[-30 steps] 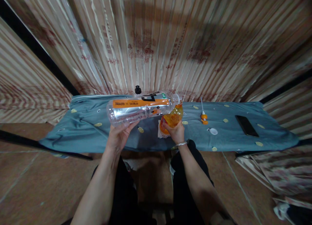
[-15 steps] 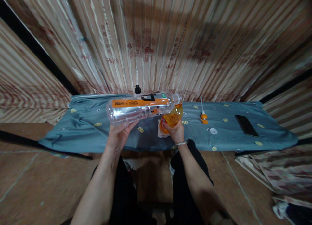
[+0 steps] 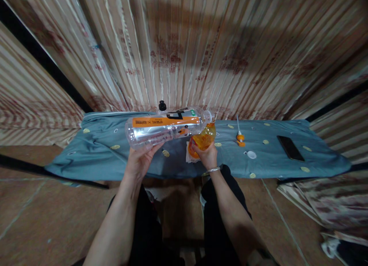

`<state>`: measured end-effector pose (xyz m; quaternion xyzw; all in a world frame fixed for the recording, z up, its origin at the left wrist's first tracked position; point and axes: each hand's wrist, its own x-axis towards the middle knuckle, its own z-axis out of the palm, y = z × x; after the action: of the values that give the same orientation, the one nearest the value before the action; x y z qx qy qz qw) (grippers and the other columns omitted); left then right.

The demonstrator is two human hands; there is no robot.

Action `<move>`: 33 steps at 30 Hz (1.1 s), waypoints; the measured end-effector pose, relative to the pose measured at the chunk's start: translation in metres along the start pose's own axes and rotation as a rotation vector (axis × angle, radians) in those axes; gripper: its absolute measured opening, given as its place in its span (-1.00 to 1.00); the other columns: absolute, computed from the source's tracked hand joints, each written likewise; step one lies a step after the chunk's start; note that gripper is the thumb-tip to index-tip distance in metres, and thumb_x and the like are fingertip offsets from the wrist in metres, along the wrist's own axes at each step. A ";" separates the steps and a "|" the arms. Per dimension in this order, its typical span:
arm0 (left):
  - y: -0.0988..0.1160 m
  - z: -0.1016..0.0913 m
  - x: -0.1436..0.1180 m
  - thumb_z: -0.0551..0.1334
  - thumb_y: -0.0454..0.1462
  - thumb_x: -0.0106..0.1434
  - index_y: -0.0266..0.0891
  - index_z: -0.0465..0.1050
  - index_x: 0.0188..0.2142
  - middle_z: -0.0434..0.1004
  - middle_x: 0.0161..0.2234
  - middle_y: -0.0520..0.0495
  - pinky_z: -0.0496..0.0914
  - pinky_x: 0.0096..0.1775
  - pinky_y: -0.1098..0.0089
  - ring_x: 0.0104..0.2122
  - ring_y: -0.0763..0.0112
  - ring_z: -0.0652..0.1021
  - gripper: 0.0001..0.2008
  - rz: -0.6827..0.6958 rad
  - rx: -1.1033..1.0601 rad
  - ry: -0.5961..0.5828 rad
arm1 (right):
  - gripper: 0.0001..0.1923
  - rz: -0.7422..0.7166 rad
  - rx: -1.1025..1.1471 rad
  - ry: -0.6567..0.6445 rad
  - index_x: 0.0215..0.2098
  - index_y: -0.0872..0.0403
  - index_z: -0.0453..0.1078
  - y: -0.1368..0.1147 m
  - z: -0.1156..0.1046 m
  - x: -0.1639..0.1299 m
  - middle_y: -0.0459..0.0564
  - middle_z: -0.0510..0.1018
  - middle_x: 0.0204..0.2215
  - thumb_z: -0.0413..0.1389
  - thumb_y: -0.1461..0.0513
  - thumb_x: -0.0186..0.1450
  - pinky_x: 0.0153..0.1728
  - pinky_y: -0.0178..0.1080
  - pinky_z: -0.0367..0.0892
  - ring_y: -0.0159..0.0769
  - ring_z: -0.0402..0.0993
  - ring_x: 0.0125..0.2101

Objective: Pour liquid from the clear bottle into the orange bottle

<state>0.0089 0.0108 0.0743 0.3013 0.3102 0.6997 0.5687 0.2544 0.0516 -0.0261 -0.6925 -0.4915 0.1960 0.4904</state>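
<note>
You have two bottles: one large clear bottle and one small orange bottle. On the desk you can count one black phone, one white cap, one black cap, and, I think, one pump nozzle.

Head camera looks down, near table

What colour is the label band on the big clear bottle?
Orange, on the big clear plastic bottle in the left hand; head view.
</note>
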 end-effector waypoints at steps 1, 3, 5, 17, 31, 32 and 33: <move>0.000 0.000 0.000 0.66 -0.27 -0.22 -0.13 0.67 -0.01 0.79 -0.14 -0.14 0.64 0.01 0.12 -0.11 0.05 0.75 -0.32 0.000 0.001 -0.002 | -0.24 -0.002 0.006 -0.001 -0.04 0.02 0.36 0.000 0.000 0.000 0.19 0.74 -0.20 0.43 -0.17 -0.06 -0.14 -0.01 0.56 0.12 0.69 -0.12; 0.000 0.000 0.000 0.65 -0.26 -0.21 -0.13 0.67 -0.03 0.79 -0.15 -0.14 0.64 0.03 0.09 -0.09 0.03 0.75 -0.34 0.001 0.003 -0.005 | -0.25 -0.003 0.016 0.001 -0.05 0.01 0.35 0.000 0.000 0.000 0.18 0.74 -0.19 0.43 -0.16 -0.05 -0.14 -0.01 0.56 0.11 0.69 -0.13; 0.000 0.000 0.000 0.65 -0.26 -0.20 -0.13 0.68 -0.04 0.79 -0.16 -0.14 0.63 0.05 0.08 -0.08 0.02 0.75 -0.36 -0.001 0.005 -0.006 | -0.27 -0.003 0.021 0.000 -0.05 0.00 0.35 0.000 0.000 0.000 0.17 0.74 -0.17 0.42 -0.15 -0.05 -0.13 0.00 0.56 0.10 0.69 -0.12; -0.001 -0.003 0.000 0.65 -0.26 -0.19 -0.16 0.67 -0.02 0.78 -0.16 -0.16 0.56 0.16 -0.03 0.05 -0.09 0.71 -0.35 -0.019 0.009 -0.009 | -0.26 -0.031 0.012 0.012 -0.04 0.00 0.36 0.005 0.002 0.001 0.15 0.74 -0.15 0.43 -0.15 -0.03 -0.12 -0.03 0.54 0.05 0.69 -0.11; 0.000 -0.002 0.000 0.65 -0.25 -0.18 -0.10 0.63 0.08 0.76 -0.02 -0.19 0.51 0.22 -0.14 0.12 -0.17 0.67 -0.26 -0.005 0.028 -0.010 | -0.27 0.004 0.015 -0.002 -0.05 0.02 0.35 -0.002 0.000 0.000 0.21 0.74 -0.14 0.43 -0.12 -0.05 -0.06 0.06 0.58 0.16 0.69 -0.02; 0.000 -0.002 0.000 0.65 -0.25 -0.18 -0.10 0.63 0.08 0.76 -0.01 -0.19 0.52 0.21 -0.11 0.12 -0.16 0.67 -0.25 -0.005 0.028 -0.008 | -0.27 0.000 0.017 -0.003 -0.04 0.01 0.35 -0.002 0.000 0.000 0.21 0.74 -0.13 0.42 -0.12 -0.04 -0.05 0.07 0.58 0.16 0.68 -0.01; 0.000 -0.002 0.000 0.65 -0.25 -0.19 -0.11 0.63 0.08 0.76 -0.01 -0.19 0.53 0.19 -0.08 0.11 -0.15 0.68 -0.24 -0.007 0.028 -0.006 | -0.27 -0.002 0.020 -0.005 -0.04 0.02 0.35 -0.002 0.000 0.000 0.21 0.73 -0.12 0.41 -0.13 -0.04 -0.04 0.07 0.58 0.15 0.68 -0.02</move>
<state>0.0073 0.0106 0.0729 0.3105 0.3193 0.6923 0.5678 0.2534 0.0515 -0.0241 -0.6866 -0.4916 0.2020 0.4962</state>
